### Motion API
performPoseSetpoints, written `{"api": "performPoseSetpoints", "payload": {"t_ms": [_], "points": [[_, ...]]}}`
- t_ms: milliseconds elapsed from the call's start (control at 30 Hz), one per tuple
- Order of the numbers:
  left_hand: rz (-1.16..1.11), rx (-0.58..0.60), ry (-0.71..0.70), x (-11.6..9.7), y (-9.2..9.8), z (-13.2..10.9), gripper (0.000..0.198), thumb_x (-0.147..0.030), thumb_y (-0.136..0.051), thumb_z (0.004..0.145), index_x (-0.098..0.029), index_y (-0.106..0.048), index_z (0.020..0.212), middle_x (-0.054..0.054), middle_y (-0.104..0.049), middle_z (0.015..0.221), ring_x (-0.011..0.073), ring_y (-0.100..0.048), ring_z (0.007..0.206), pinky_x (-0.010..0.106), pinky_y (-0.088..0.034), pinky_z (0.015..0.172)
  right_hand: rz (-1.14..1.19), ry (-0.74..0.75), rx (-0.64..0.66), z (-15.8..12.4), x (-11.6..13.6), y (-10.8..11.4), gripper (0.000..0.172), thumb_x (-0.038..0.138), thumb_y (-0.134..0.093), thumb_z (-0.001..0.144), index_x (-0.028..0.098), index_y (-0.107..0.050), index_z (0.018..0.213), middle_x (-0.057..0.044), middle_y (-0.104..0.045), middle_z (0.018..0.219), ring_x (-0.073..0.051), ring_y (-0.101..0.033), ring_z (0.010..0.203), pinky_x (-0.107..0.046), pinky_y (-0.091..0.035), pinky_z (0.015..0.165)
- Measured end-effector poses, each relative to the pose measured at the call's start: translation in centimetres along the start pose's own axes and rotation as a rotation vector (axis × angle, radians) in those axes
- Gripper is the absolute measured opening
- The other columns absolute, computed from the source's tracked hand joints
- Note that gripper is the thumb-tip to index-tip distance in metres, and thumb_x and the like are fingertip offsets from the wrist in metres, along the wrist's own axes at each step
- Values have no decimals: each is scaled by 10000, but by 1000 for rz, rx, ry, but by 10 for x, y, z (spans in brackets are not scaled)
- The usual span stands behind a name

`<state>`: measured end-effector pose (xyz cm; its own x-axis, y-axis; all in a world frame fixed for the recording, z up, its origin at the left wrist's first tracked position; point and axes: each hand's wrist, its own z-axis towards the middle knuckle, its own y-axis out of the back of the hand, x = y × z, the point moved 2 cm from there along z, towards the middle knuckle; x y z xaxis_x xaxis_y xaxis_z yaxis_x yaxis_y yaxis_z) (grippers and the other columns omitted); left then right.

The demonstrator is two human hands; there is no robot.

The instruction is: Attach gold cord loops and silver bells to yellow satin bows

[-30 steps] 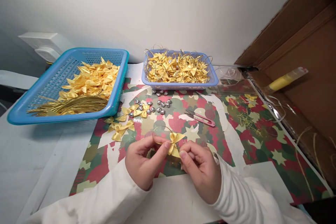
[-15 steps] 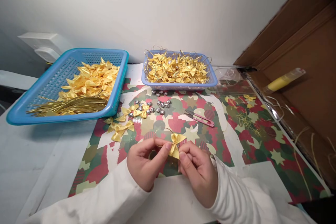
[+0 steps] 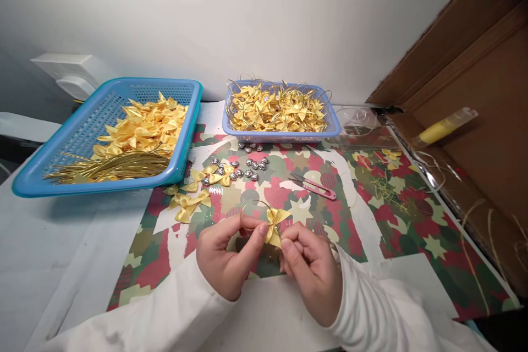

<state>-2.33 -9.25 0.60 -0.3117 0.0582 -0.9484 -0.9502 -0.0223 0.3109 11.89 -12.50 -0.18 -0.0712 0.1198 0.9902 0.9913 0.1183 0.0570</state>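
Between the thumb and forefinger of my left hand is a yellow ribbon bow, pinched near its middle. A thin gold cord runs from the bow in a round loop above the left fingers. My right hand is closed in a pinch at the bow's lower right tail. What lies between the right fingertips is hidden. Beyond my hands lie loose yellow bows and several small silver bells on the patterned sheet. To the right of the bells are pink-handled thread snips.
At the left stands a blue basket of yellow bows and gold cords. A smaller basket at the back holds bows with looped cords and bells. Clear plastic, thread scraps and cardboard are on the right.
My left hand and the bow have shifted very slightly left. Both hands keep their pinch; the tabletop items stay in place.
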Motion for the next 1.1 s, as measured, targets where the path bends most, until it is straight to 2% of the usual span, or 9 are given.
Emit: {"api": "performPoseSetpoints", "payload": {"t_ms": [367,800,1100], "points": [[82,-2,-68,-5,0,0,210,-262,-580,783,-181,-614,593,-1,-592,527,123,-469,491,257,-393,487,61,-37,3,-2,-6,-2,300,428,-400,926,199,-451,740,78,-341,462,-86,-334,431,-215,-282,444],[-115,2,82,1,-3,-1,184,-296,-618,770,-169,-656,642,9,-601,565,131,-493,542,255,-394,515,133,-49,13,-2,-9,-5,290,422,-413,928,200,-444,743,83,-334,473,-82,-319,433,-224,-295,463],[-139,-25,99,6,-4,-2,184,-314,-630,756,-163,-655,653,13,-606,580,137,-518,553,255,-409,519,136,-42,14,-3,-10,-5,284,411,-412,927,200,-438,738,85,-326,476,-76,-298,428,-223,-263,447]]}}
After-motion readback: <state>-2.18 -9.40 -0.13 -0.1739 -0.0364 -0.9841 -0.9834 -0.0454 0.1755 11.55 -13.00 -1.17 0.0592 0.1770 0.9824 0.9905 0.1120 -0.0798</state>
